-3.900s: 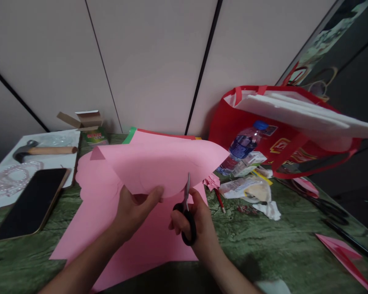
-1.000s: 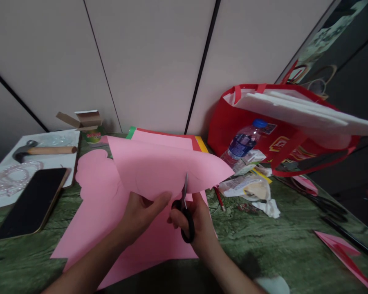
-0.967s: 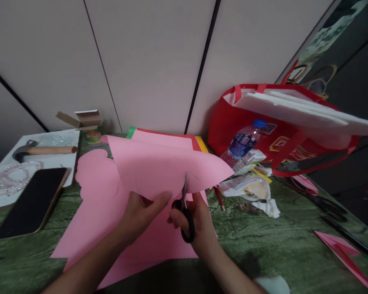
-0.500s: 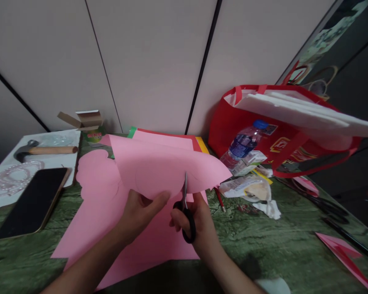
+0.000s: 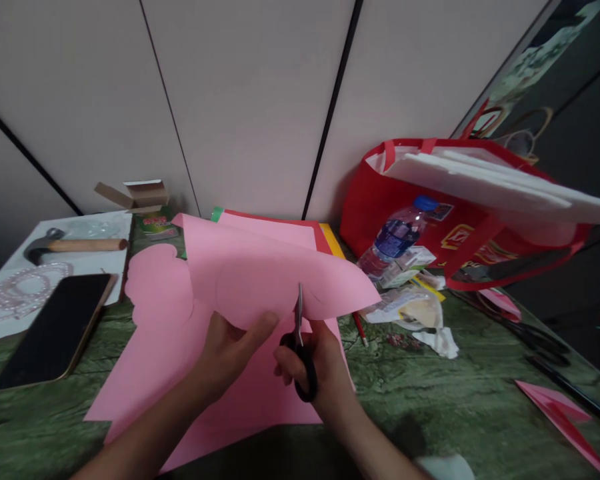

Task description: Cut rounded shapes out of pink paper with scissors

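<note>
A curled sheet of pink paper (image 5: 260, 273) with faint curved pencil lines is held up at the middle of the head view. My left hand (image 5: 235, 347) pinches its lower edge, thumb on the near face and the fingers partly hidden behind. Black-handled scissors (image 5: 305, 367) sit in my right hand (image 5: 325, 373), fingers through the loops. Their blades point away from me and lie at a cut in the sheet's lower edge, right of my left thumb. Beneath both hands lie more pink sheets (image 5: 250, 407), one with a scalloped edge at the left.
On the left are a phone (image 5: 55, 330), a hammer (image 5: 80, 245), clear beads (image 5: 25, 287) and an opened small box (image 5: 153, 210). To the right stand a water bottle (image 5: 400, 233) and a red bag (image 5: 355, 207), near a red pencil (image 5: 360, 328) and crumpled wrappers (image 5: 410, 307).
The scissors and my right hand have shifted slightly left and toward me. The raised sheet has tilted a little, its right part sitting lower. My left hand keeps its grip.
</note>
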`<state>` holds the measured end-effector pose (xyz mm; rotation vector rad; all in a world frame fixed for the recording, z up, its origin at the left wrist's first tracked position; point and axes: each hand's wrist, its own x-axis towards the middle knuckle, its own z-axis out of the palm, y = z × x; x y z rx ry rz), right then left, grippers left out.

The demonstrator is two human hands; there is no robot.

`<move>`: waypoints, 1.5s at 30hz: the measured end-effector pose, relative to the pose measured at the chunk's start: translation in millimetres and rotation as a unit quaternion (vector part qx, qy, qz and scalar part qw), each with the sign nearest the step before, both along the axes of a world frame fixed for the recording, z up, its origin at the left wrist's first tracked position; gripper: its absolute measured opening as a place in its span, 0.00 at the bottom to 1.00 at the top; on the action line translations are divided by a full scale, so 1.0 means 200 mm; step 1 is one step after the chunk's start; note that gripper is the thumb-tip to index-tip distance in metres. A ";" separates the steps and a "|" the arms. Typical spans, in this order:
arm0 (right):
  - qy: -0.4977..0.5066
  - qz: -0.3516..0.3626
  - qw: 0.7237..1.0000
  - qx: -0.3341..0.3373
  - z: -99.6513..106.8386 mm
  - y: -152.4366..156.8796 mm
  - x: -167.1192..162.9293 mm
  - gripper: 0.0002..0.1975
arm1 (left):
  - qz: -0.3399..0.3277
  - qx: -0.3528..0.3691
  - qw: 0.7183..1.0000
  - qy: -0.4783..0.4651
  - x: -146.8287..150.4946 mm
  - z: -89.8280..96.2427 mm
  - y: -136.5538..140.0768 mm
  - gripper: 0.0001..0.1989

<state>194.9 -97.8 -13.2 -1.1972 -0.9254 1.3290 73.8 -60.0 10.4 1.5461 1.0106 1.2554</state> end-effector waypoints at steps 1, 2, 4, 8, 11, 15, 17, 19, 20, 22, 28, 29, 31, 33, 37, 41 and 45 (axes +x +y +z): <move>0.004 0.003 1.000 0.002 -0.01 0.00 0.00 0.30 | 0.002 -0.001 1.000 0.005 0.00 0.00 0.00 0.07; 0.007 0.007 1.000 0.004 -0.02 0.00 -0.01 0.31 | 0.004 -0.002 1.000 0.008 0.00 0.00 0.00 0.07; 0.016 0.013 1.000 0.005 -0.03 0.00 -0.01 0.30 | 0.005 -0.007 1.000 0.011 0.00 0.01 0.00 0.08; 0.028 0.026 0.999 -0.006 -0.04 -0.01 -0.01 0.24 | 0.045 0.001 0.998 0.038 0.00 0.02 -0.01 0.06; 0.038 0.048 0.998 0.004 -0.03 -0.01 0.00 0.20 | 0.067 0.024 0.995 0.067 0.00 0.03 -0.02 0.05; 0.069 0.080 0.994 0.002 -0.01 0.00 0.01 0.17 | 0.047 0.050 0.993 0.101 -0.01 0.03 -0.02 0.06; 0.081 0.089 0.993 -0.006 0.00 0.00 0.01 0.16 | 0.050 0.061 0.990 0.117 -0.01 0.02 -0.01 0.08; 0.114 0.095 0.989 -0.006 0.01 -0.01 0.01 0.14 | 0.057 0.066 0.988 0.127 -0.01 0.02 -0.01 0.08; 0.137 0.098 0.986 -0.004 0.01 -0.01 0.00 0.14 | 0.061 0.067 0.987 0.133 -0.01 0.01 0.00 0.07; 0.178 0.108 0.978 0.003 0.01 -0.01 0.00 0.16 | 0.069 0.071 0.985 0.142 -0.02 0.01 0.01 0.06; 0.184 0.125 0.975 -0.006 0.00 -0.01 0.00 0.12 | 0.082 0.089 0.981 0.150 -0.02 0.02 0.02 0.10; 0.185 0.124 0.975 -0.008 0.00 -0.01 0.00 0.12 | 0.081 0.090 0.982 0.148 -0.02 0.02 0.02 0.10; 0.191 0.124 0.974 -0.009 0.01 -0.01 0.00 0.13 | 0.077 0.086 0.983 0.144 -0.03 0.02 0.02 0.09; 0.201 0.128 0.971 -0.007 0.01 -0.01 0.01 0.17 | 0.067 0.089 0.984 0.143 -0.03 0.02 0.03 0.07; 0.190 0.136 0.972 0.012 0.00 -0.01 0.02 0.24 | 0.041 0.080 0.987 0.133 -0.03 0.02 0.04 0.05; 0.138 0.124 0.982 0.038 0.00 0.00 0.03 0.22 | 0.029 0.032 0.995 0.093 -0.04 0.02 0.04 0.03; 0.093 0.104 0.989 0.049 -0.01 0.01 0.03 0.13 | -0.007 0.000 0.997 0.079 -0.03 0.01 0.04 0.05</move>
